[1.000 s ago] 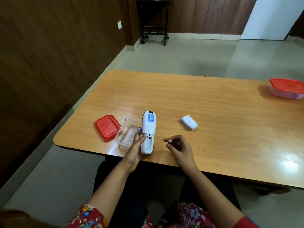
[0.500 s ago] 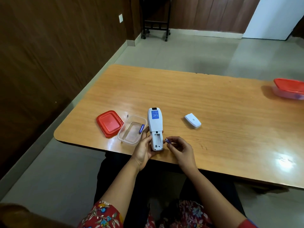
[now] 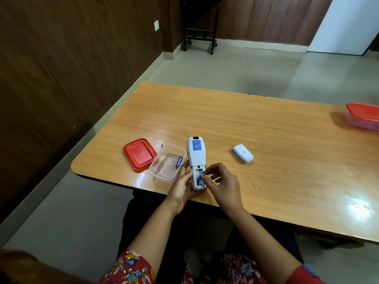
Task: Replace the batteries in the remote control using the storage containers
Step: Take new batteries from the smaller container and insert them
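Observation:
A white remote control (image 3: 196, 155) lies face down near the table's front edge, its battery bay open toward me. My left hand (image 3: 182, 189) grips its lower end from the left. My right hand (image 3: 222, 181) pinches a blue battery (image 3: 202, 174) and holds it tilted in the open bay. Left of the remote stands a clear open container (image 3: 167, 161) with one blue battery (image 3: 178, 162) lying against its right wall. Its red lid (image 3: 139, 154) rests further left. The white battery cover (image 3: 243, 153) lies to the right of the remote.
A second container with a red lid (image 3: 364, 115) sits shut at the table's far right edge. The wooden table (image 3: 246, 124) has a rounded front-left corner. A wood-panelled wall runs along the left; a black wheeled stand (image 3: 198, 35) is on the floor beyond.
My right hand has carried the battery left from beside the remote into the open bay. My left hand has shifted down to grip the remote's lower end.

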